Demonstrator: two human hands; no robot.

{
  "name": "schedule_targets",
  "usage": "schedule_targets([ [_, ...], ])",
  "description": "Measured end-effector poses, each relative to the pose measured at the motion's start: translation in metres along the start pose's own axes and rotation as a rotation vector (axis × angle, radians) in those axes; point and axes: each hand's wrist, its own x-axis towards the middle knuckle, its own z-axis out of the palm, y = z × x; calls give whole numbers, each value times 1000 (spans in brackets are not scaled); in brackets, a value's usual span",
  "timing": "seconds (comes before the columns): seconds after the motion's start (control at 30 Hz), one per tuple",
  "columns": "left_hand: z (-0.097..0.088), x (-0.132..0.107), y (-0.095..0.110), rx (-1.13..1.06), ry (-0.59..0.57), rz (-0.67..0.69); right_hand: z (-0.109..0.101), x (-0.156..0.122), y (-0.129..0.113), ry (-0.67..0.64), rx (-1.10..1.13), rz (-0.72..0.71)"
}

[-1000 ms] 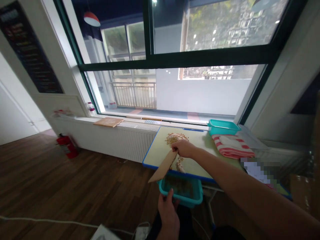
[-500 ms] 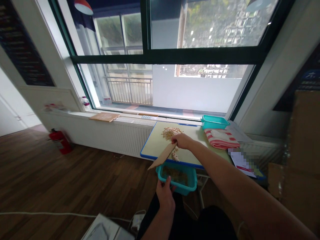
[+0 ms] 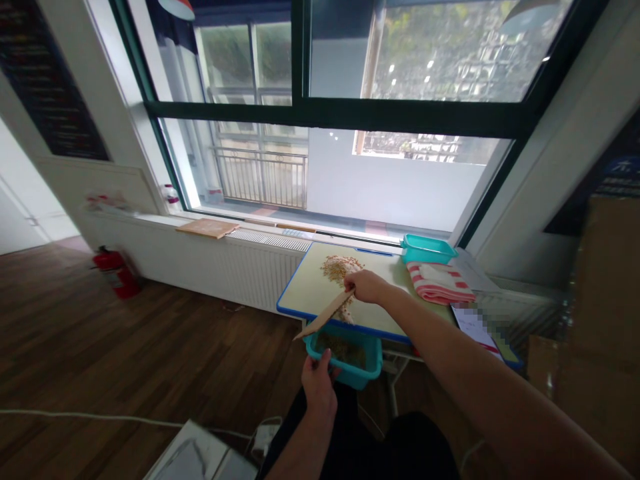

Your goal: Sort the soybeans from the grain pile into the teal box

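Observation:
My left hand [image 3: 319, 383] grips the near left rim of a teal plastic basin [image 3: 357, 380], held just under the table's front edge. Loose brownish material [image 3: 345, 350] covers the basin's bottom. My right hand [image 3: 367, 285] holds a flat, thin tan piece, like cardboard or wood [image 3: 323, 315], slanting down to the left above the basin's far rim. Behind and below that hand, a pile of small tan and pale grains [image 3: 340, 267] lies on the table [image 3: 300, 287]. A strip of the same grains [image 3: 345, 312] reaches toward the front edge, partly hidden by the flat piece.
At the table's back right stands a second teal basin [image 3: 429, 250], with a folded red-and-white striped towel [image 3: 440, 283] before it. Papers [image 3: 475, 328] lie at the right. Cardboard boxes [image 3: 600, 320] stand farther right. A fire extinguisher [image 3: 117, 272] is on the floor at left.
The held basin has shifted slightly left relative to the table, along with my left hand. My right hand still holds the flat piece over the grains, nearly in place. The view has turned slightly.

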Motion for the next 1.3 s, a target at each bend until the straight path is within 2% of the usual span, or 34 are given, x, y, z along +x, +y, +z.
schedule_targets([
  [0.17, 1, -4, 5, 10, -36, 12, -2, -7, -7, 0, -15, 32],
  [0.73, 5, -10, 0, 11, -22, -16, -8, -38, -16, -11, -10, 26],
  [1.0, 7, -17, -7, -32, -55, -13, -10, -49, -16, -44, -35, 20],
  [1.3, 9, -25, -6, -21, -64, -44, -15, -63, -20, -71, -64, 50],
])
